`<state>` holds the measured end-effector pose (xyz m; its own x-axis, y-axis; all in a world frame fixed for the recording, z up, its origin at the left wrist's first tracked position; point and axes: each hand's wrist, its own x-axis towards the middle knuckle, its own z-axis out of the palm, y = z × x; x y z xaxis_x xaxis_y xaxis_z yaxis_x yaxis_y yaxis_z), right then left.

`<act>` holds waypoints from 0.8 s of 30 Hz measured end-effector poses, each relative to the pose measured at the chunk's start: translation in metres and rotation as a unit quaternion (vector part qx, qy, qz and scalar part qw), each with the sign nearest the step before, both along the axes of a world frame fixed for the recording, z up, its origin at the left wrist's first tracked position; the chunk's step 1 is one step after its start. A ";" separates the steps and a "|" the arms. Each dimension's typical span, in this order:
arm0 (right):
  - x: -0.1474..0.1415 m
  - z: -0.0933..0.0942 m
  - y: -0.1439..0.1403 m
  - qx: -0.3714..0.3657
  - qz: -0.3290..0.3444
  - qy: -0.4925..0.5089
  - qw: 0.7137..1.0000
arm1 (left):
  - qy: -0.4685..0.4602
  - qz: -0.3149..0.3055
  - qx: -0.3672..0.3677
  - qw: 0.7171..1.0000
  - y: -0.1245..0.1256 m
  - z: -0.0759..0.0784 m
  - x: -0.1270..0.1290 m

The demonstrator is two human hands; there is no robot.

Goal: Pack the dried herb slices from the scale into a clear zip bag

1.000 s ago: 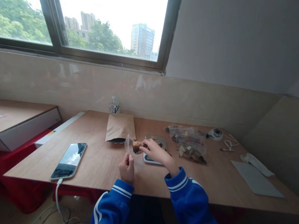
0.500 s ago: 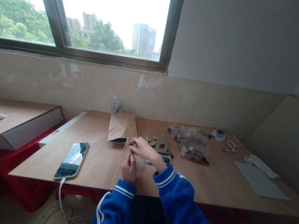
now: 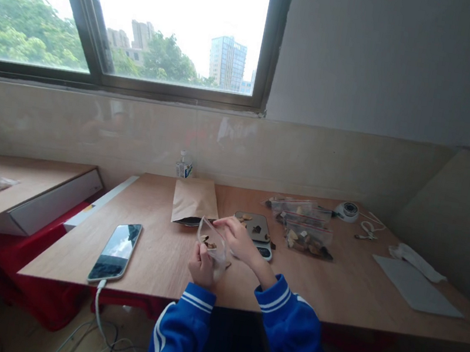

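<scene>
My left hand (image 3: 202,265) is closed on a clear plastic zip bag (image 3: 218,249) and holds it up just over the table's front. Brown and tan dried pieces (image 3: 207,242) show inside the bag near its mouth. My right hand (image 3: 237,239) is at the bag's upper right edge, fingers stretched out and nothing visible in them; its thumb is partly hidden. Just beyond that hand sits a kitchen scale (image 3: 262,234) with a few dark and tan dried pieces on its plate.
A brown paper pouch (image 3: 195,201) lies behind the bag, mouth toward me. Filled zip bags (image 3: 308,238) lie to the right, beside a white dome camera (image 3: 347,212). At left is a phone (image 3: 116,252) on a cable. A grey sheet (image 3: 416,286) lies far right.
My right hand has drawn back from the bag's mouth toward the right, and its fingers have straightened. Dried pieces it covered or held now show inside the bag, whose mouth is wider.
</scene>
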<state>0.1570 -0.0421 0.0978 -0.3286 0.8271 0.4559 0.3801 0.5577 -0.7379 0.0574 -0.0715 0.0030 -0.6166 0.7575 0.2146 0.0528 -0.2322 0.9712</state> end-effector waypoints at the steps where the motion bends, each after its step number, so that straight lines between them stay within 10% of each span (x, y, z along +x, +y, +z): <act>1: 0.004 -0.007 -0.002 0.005 -0.031 0.009 0.999 | -0.019 -0.004 0.003 1.000 0.000 0.000 0.000; 16: 0.010 -0.102 -0.048 -0.010 -0.014 -0.054 0.998 | -0.083 -0.002 0.014 0.996 -0.002 0.005 -0.003; 24: 0.028 -0.049 -0.031 0.011 -0.135 0.050 0.989 | -0.072 -0.013 0.013 0.997 0.000 0.003 -0.003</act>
<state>0.1855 -0.0732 0.0488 -0.0491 0.8683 0.4936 0.4436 0.4617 -0.7681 0.0543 -0.0711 0.0065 -0.6229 0.7687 0.1455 -0.0925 -0.2571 0.9620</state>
